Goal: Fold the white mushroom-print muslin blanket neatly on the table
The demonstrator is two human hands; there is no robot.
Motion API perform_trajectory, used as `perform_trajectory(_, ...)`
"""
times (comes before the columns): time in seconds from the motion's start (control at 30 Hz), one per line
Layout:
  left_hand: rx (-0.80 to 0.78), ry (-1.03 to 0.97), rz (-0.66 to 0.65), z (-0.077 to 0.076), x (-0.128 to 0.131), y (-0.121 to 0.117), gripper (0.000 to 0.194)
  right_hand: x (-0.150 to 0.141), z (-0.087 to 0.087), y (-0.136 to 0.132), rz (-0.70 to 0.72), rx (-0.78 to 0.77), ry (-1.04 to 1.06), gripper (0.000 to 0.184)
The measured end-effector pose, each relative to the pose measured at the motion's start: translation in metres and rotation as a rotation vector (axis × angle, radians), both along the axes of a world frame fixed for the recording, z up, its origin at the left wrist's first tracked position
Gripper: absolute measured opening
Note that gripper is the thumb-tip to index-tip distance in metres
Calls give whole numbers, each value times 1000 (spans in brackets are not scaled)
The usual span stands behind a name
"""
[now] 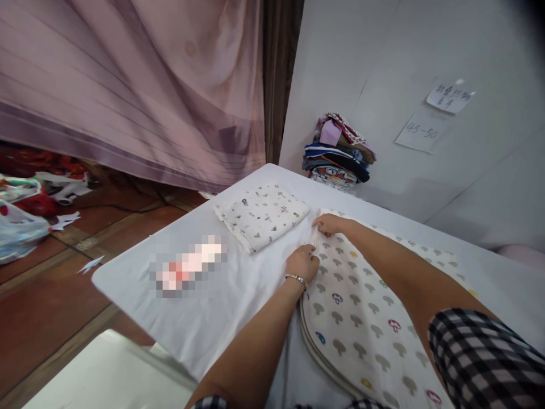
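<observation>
A white cloth printed with grey and coloured mushrooms (pixel 353 307) lies folded in layers on the white table, its near part hanging toward me. My left hand (pixel 303 262), with a bracelet at its wrist, is closed on the cloth's left edge. Just beyond it, my right hand (pixel 328 224) pinches the same edge close to the far corner. The fingertips are partly hidden by the hands. Left of my hands, a folded white cloth with small plant motifs (pixel 264 216) rests flat on the table, apart from both hands.
On the white table (pixel 131 264) a pixelated item (pixel 189 264) lies to the left. Folded clothes (pixel 336 150) are stacked by the wall at the back. A pink curtain (pixel 191 85) hangs behind. A white surface (pixel 106 375) stands at lower left, and a plastic bag (pixel 21 230) is on the floor.
</observation>
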State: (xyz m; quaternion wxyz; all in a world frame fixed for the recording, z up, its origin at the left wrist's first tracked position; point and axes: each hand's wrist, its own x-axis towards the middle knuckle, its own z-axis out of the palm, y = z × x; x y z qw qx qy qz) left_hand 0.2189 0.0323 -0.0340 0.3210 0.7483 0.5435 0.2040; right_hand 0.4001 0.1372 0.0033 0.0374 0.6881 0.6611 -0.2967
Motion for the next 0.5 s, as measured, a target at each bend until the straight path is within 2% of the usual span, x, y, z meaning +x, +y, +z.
perform_trajectory(0.23, -39, -17, -8, 4, -1, 0, 36, -2, 13, -3, 167, 90, -138, 26)
perform_trajectory(0.5, -6, -46, -73, 1, 2, 0, 34, 15, 19, -9, 172, 106, -200, 23)
